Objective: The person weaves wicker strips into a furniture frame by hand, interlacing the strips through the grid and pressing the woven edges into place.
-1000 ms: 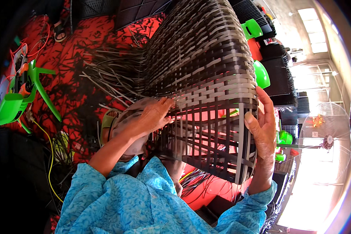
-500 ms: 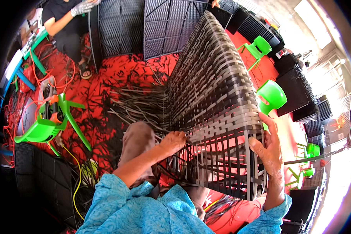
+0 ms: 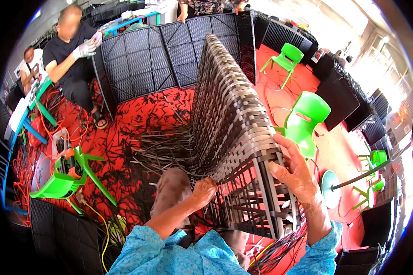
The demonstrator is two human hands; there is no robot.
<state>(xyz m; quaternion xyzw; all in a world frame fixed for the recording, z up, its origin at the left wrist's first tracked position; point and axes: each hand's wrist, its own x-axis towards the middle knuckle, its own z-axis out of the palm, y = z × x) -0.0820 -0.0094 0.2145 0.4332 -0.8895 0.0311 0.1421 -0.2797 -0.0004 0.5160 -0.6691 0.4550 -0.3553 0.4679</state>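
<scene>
A large furniture piece of grey-brown plastic rattan (image 3: 231, 101) stands tilted in front of me, its upper part closely woven. Its near end is an open lattice of dark strips (image 3: 243, 201) on a frame. My left hand (image 3: 203, 192) is closed at the left edge of the weave, its fingers pinched on a rattan strip; the fingertips are partly hidden. At the right corner, my right hand (image 3: 298, 178) grips the edge of the piece, thumb on the near side and fingers along the outer side. Loose strip ends (image 3: 165, 146) fan out to the left of the weave.
A green chair (image 3: 66, 181) with tools stands at left, a yellow cord (image 3: 103, 229) beside it. Another green chair (image 3: 307, 119) is at right. A person in gloves (image 3: 73, 68) crouches by dark woven panels (image 3: 137, 64). Cut scraps litter the red floor (image 3: 124, 119).
My view has shifted, bringing more of the co-workers and panels in. The piece has turned slightly with its near corner further left. Both hands stay at its edges.
</scene>
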